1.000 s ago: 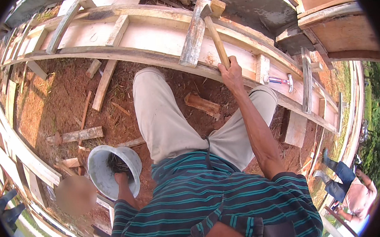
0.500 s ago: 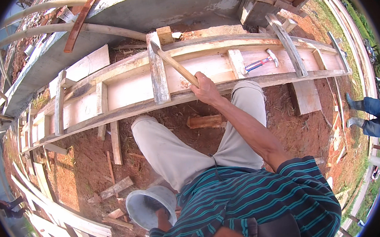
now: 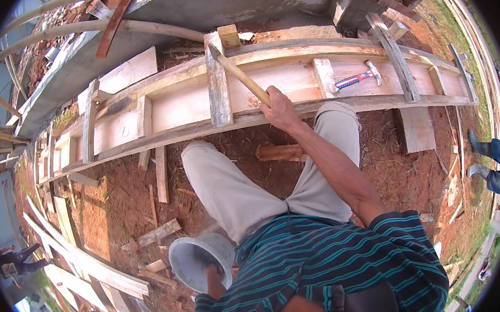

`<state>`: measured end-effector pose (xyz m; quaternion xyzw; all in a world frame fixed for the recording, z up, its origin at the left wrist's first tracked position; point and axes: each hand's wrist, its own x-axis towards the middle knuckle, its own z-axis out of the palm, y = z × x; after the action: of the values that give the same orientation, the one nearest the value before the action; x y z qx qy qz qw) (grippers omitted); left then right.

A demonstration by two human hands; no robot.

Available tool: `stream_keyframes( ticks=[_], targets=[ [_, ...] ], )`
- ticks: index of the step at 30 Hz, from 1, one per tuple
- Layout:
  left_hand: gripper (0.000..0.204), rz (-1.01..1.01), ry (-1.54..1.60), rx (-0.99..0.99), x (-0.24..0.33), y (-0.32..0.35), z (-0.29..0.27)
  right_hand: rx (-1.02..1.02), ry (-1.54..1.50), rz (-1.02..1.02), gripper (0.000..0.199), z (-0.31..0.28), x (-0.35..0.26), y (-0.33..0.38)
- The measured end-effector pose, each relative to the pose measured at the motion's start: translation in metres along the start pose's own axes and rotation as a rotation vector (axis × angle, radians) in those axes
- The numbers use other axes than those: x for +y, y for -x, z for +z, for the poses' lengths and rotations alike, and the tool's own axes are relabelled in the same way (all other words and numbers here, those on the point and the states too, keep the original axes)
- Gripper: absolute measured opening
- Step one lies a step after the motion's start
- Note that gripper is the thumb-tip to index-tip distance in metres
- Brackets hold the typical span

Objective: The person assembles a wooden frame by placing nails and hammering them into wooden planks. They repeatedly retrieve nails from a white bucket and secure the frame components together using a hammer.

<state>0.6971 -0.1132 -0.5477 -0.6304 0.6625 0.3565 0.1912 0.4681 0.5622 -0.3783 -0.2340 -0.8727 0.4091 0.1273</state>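
Gripping the near end of a wooden-handled hammer, the right hand has its fingers wrapped around the shaft, as I see it from my end. The handle slants far and left across the long plywood formwork, and the dark head lies over the far part of a weathered cross-slat; I cannot tell whether the two touch. Just beyond, a wood block sits at the slat's far end.

Near and left, the left hand reaches into a grey bucket tilted beside the person's left thigh. From here I cannot tell whether its fingers are closed on anything.

To the right of the right hand, I see a claw hammer with a red and blue handle lying on the plywood. A split piece of timber lies on the reddish soil between the legs. At the far side runs a grey concrete wall.
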Motion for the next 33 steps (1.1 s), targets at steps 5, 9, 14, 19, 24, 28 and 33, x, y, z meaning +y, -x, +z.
stream_keyframes(
  ticks=[5, 9, 14, 19, 24, 28, 33],
  targets=[
    [0.026, 0.134, 0.008, -0.307, 0.001, 0.009, -0.004, -0.026, 0.032, 0.026, 0.029, -0.013, 0.003, 0.002],
    [0.031, 0.152, -0.052, -0.079, -0.002, 0.006, 0.008, -0.062, 0.026, 0.047, 0.029, -0.017, -0.008, -0.002],
    [0.013, 0.032, 0.047, 0.019, 0.01, 0.046, 0.028, -0.01, 0.198, -0.037, 0.028, 0.0, 0.0, -0.003],
    [0.019, 0.304, 0.119, -0.188, 0.049, 0.075, -0.003, -0.086, 0.236, 0.087, 0.032, -0.007, -0.018, -0.001],
    [0.021, 0.378, 0.441, -0.342, 0.055, 0.117, -0.006, -0.1, 0.259, 0.036, 0.034, 0.001, -0.014, -0.002],
    [0.019, 0.42, 0.465, -0.388, 0.069, 0.159, -0.016, -0.124, 0.199, 0.023, 0.034, -0.005, -0.004, -0.01],
    [0.02, 0.495, 0.29, -0.357, 0.125, 0.259, -0.032, -0.208, 0.03, 0.14, 0.029, -0.058, -0.003, -0.009]
  ],
)
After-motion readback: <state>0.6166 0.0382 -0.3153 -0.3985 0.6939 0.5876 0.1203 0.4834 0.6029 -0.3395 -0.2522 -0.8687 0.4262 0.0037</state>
